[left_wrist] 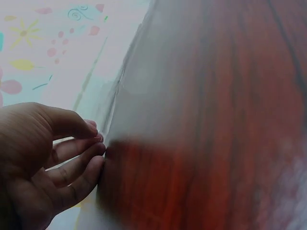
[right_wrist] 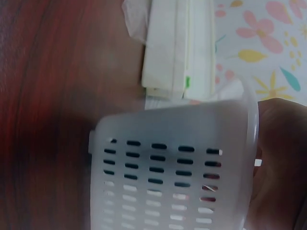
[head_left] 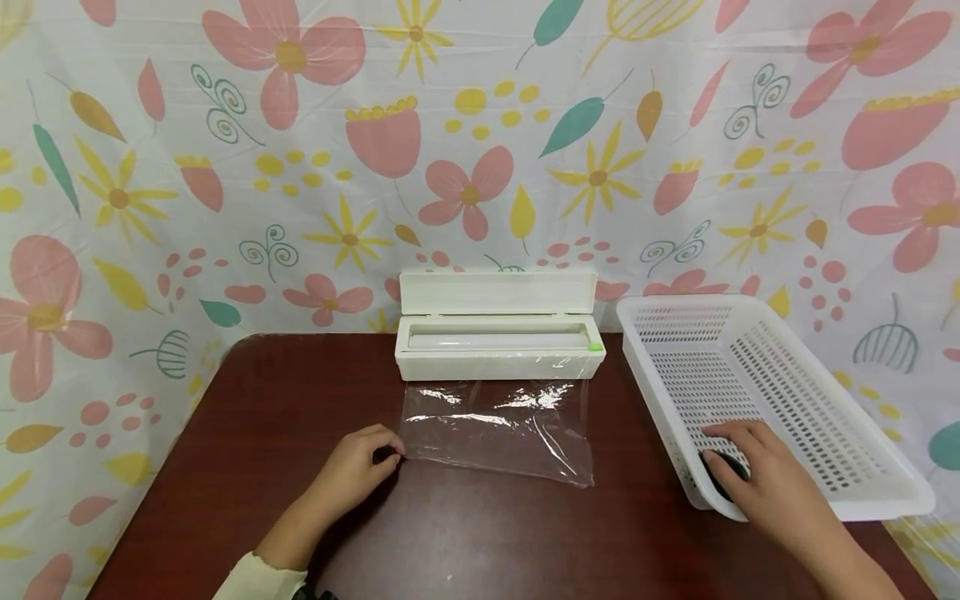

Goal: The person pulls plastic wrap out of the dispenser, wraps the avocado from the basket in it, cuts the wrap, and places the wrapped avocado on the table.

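A sheet of clear plastic wrap (head_left: 495,425) lies on the table, drawn out from a white wrap dispenser box (head_left: 495,367) whose lid stands raised. My left hand (head_left: 360,467) pinches the near left corner of the film. In the left wrist view, the thumb and fingertips of this hand (left_wrist: 53,158) meet at the film's edge. My right hand (head_left: 772,483) reaches into a white plastic basket (head_left: 817,367). Its thumb and fingers are around a small black rounded object (head_left: 738,464), partly covered by the thumb; its kind does not show.
The white roll (head_left: 495,342) is visible inside the dispenser, with a small green piece (head_left: 595,347) at its right end. The basket stands at the right on the dark red wooden table (head_left: 465,550). A flower-patterned curtain (head_left: 465,108) hangs behind.
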Demonstrator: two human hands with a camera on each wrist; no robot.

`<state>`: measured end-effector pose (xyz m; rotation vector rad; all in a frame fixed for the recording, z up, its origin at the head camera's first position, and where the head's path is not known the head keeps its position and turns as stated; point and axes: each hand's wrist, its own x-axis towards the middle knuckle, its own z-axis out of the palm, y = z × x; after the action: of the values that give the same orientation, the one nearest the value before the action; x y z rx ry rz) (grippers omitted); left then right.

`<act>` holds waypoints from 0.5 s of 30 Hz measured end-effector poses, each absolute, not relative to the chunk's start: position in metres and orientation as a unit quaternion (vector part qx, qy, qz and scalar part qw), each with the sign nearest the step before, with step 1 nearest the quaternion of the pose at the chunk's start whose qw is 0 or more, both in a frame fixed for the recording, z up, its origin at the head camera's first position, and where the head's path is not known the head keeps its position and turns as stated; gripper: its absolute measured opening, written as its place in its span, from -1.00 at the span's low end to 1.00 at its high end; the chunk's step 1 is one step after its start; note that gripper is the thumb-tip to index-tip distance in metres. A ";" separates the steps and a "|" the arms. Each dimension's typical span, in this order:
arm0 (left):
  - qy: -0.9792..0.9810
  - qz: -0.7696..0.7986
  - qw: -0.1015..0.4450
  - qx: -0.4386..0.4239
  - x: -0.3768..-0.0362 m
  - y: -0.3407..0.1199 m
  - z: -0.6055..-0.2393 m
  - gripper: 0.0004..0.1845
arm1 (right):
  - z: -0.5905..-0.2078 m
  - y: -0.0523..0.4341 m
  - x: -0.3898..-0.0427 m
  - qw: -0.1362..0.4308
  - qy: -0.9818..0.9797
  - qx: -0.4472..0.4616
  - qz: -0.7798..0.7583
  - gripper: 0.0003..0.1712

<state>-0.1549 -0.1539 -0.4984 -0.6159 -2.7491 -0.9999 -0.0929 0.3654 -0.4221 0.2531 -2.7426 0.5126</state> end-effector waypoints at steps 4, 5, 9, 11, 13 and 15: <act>-0.917 -0.336 0.075 -0.204 -0.155 -0.154 -0.499 -0.82 | -0.420 0.371 -0.094 0.129 -0.973 0.084 0.173 -0.70; -0.917 -0.336 0.073 -0.204 -0.155 -0.154 -0.499 -0.82 | -0.419 0.372 -0.095 0.121 -0.974 0.084 0.171 -0.70; -0.918 -0.338 0.063 -0.198 -0.154 -0.153 -0.498 -0.82 | -0.416 0.376 -0.099 0.086 -0.979 0.088 0.161 -0.67; -0.918 -0.340 0.058 -0.194 -0.154 -0.154 -0.497 -0.81 | -0.414 0.379 -0.101 0.069 -0.981 0.089 0.157 -0.64; -0.919 -0.342 0.055 -0.191 -0.154 -0.154 -0.496 -0.80 | -0.412 0.381 -0.103 0.046 -0.983 0.090 0.153 -0.60; -0.918 -0.344 0.053 -0.189 -0.154 -0.154 -0.496 -0.80 | -0.410 0.382 -0.104 0.026 -0.985 0.091 0.147 -0.56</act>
<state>-0.1539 -0.1540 -0.4960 -0.5749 -2.7911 -1.0443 -0.1038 0.3820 -0.4102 0.2804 -3.0432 0.4544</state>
